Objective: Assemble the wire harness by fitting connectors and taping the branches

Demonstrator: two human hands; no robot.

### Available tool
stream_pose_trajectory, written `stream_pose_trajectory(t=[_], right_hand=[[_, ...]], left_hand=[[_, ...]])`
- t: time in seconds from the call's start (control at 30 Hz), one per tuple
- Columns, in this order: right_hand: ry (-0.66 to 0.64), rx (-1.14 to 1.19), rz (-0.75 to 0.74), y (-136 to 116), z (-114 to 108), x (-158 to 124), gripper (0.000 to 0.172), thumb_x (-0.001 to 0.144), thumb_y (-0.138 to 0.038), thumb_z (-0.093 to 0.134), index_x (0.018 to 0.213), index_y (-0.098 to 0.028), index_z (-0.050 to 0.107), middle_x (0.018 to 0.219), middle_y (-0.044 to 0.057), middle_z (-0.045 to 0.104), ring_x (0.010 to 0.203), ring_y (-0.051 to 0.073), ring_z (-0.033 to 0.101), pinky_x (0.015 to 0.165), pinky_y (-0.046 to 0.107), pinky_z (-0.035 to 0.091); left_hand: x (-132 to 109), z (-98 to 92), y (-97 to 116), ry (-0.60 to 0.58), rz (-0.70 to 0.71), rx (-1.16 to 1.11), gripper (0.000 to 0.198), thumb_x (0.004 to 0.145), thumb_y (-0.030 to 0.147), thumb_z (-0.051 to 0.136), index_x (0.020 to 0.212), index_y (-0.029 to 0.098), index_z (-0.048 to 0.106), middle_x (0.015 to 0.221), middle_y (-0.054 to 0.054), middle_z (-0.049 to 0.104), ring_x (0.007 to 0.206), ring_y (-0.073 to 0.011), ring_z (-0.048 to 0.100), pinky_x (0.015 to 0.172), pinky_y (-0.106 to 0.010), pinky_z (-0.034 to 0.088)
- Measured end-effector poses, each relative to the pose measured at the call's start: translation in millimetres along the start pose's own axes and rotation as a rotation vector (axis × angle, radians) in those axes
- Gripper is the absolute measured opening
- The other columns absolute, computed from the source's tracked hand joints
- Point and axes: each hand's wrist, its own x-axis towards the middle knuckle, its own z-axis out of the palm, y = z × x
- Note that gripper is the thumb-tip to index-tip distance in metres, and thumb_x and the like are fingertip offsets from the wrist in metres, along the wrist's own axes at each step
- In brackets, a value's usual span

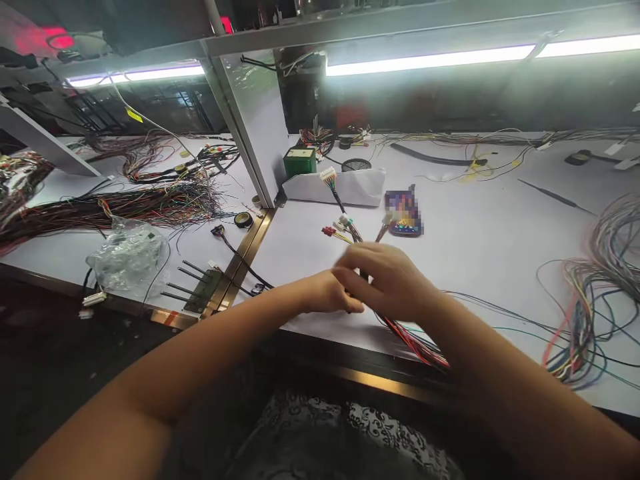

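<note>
A wire harness point(407, 337) lies at the front of the white bench, its red, black and other wires running under my hands. My left hand point(330, 293) is closed around the bundle. Just above and to the right, my right hand point(385, 277) curls over the same stretch, its fingers bent and slightly blurred. What the right fingers pinch is hidden. Beyond the hands the harness branches fan out, ending in a white multi-pin connector point(328, 175), a red connector point(328, 231) and small pale connectors point(344, 223).
Loose wire coils point(595, 293) lie on the right. A screwdriver-like tool point(555, 195), a blurred-out item point(404, 212) and a green box point(300, 161) are farther back. Left of the upright post point(245, 120) are a tape roll point(243, 219), a pegged plate point(205, 291), a plastic bag point(127, 257) and a wire pile point(120, 210).
</note>
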Motion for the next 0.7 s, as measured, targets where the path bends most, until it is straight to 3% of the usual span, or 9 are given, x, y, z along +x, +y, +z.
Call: stream_pose_trajectory(t=[0.03,0.1,0.2,0.27,0.33,0.43,0.5,0.57,0.7], right_hand=[[-0.065,0.002,-0.013,8.5,-1.2,14.0,0.019,0.087,-0.024,0.045,0.085,-0.023,0.064,0.086,0.003,0.064,0.078,0.016,0.056,0.071,0.030,0.041],[-0.192,-0.026,0.146,27.6,2.9,36.3,0.017,0.078,-0.016,0.053,0.087,-0.022,0.066,0.089,0.004,0.065,0.081,0.018,0.058,0.073,0.032,0.040],[-0.329,-0.013,0.369,49.8,7.9,52.1,0.005,0.068,-0.014,0.064,0.069,-0.018,0.066,0.067,0.001,0.060,0.069,0.015,0.058,0.071,0.031,0.040],[-0.411,0.034,0.399,56.2,4.0,53.9,0.014,0.068,-0.024,0.069,0.057,-0.019,0.062,0.057,0.000,0.058,0.059,0.014,0.055,0.065,0.030,0.041],[-0.532,0.092,0.444,58.2,-2.9,52.0,0.025,0.071,-0.036,0.068,0.053,-0.020,0.061,0.053,0.000,0.058,0.051,0.013,0.053,0.056,0.029,0.041],[-0.630,0.255,0.554,61.1,-9.3,45.9,0.016,0.071,-0.037,0.064,0.069,-0.021,0.067,0.057,0.001,0.062,0.049,0.013,0.053,0.049,0.027,0.041],[-0.568,0.339,0.629,64.4,-9.0,40.7,0.012,0.066,-0.030,0.066,0.074,-0.022,0.067,0.057,0.000,0.062,0.048,0.012,0.051,0.045,0.026,0.038],[-0.421,0.381,0.666,66.0,-6.7,34.6,0.009,0.064,-0.028,0.066,0.070,-0.021,0.064,0.056,0.000,0.060,0.047,0.011,0.048,0.043,0.024,0.034],[-0.169,0.564,0.563,53.2,-5.5,15.1,0.010,0.068,-0.027,0.062,0.068,-0.021,0.054,0.060,0.000,0.059,0.052,0.012,0.048,0.046,0.025,0.034]], left_hand=[[-1.0,3.5,0.8,-0.011,0.004,0.118,0.016,0.064,0.023,0.068,0.077,0.015,0.063,0.067,-0.003,0.061,0.061,-0.0185,0.054,0.054,-0.028,0.040],[-4.1,9.8,1.4,-0.023,-0.009,0.343,0.023,0.068,0.027,0.066,0.088,0.016,0.062,0.074,-0.005,0.063,0.065,-0.0226,0.057,0.056,-0.030,0.040],[-9.1,18.5,-1.0,0.177,-0.001,0.549,0.033,0.077,0.027,0.060,0.109,0.019,0.055,0.086,-0.009,0.066,0.075,-0.0266,0.061,0.064,-0.033,0.042],[-10.8,24.7,-4.2,0.283,-0.016,0.654,0.035,0.083,0.025,0.053,0.117,0.020,0.049,0.085,-0.008,0.067,0.075,-0.0261,0.062,0.066,-0.033,0.042],[-10.9,30.4,-7.0,0.334,-0.044,0.732,0.029,0.086,0.024,0.047,0.115,0.021,0.049,0.080,-0.007,0.066,0.073,-0.0247,0.063,0.066,-0.032,0.042],[-10.8,33.4,-7.5,0.378,-0.075,0.698,0.020,0.085,0.024,0.047,0.105,0.021,0.048,0.079,-0.005,0.065,0.074,-0.0232,0.062,0.066,-0.031,0.041],[-12.5,30.2,-5.7,0.352,-0.034,0.535,0.022,0.082,0.025,0.051,0.103,0.021,0.044,0.084,-0.004,0.064,0.074,-0.0214,0.061,0.066,-0.030,0.041],[-14.9,24.0,-3.8,0.287,0.005,0.326,0.021,0.081,0.027,0.052,0.098,0.021,0.043,0.088,-0.003,0.064,0.076,-0.0196,0.059,0.068,-0.030,0.041],[-15.6,10.6,-6.2,0.165,-0.124,-0.067,0.016,0.082,0.032,0.051,0.086,0.020,0.042,0.081,-0.001,0.065,0.065,-0.0136,0.053,0.060,-0.026,0.038]])
